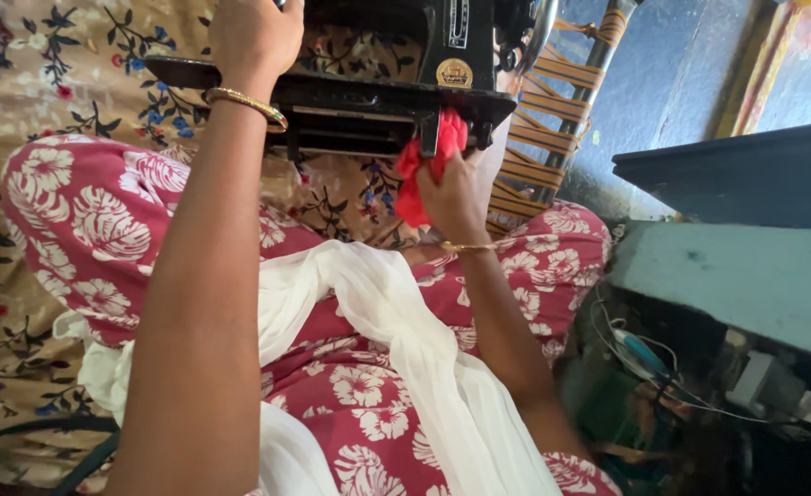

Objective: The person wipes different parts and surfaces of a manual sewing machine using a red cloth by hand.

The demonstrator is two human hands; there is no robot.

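A black sewing machine (378, 96) stands on a floral sheet in front of my lap. My left hand (254, 37), with a gold bangle on its wrist, reaches up and grips the machine's upper part; its fingers run out of the top of the view. My right hand (456, 193), also with a bangle, holds a bunched red cloth (424, 170) pressed against the front right edge of the machine's base. Part of the cloth hangs down below the base.
A white scarf (405, 340) lies across my red floral-print lap. The beige floral sheet (29, 83) spreads to the left. A striped woven frame (552, 110) leans against a blue wall. At the right are a dark shelf (745, 174), a teal ledge (745, 276), and tangled wires (663, 367).
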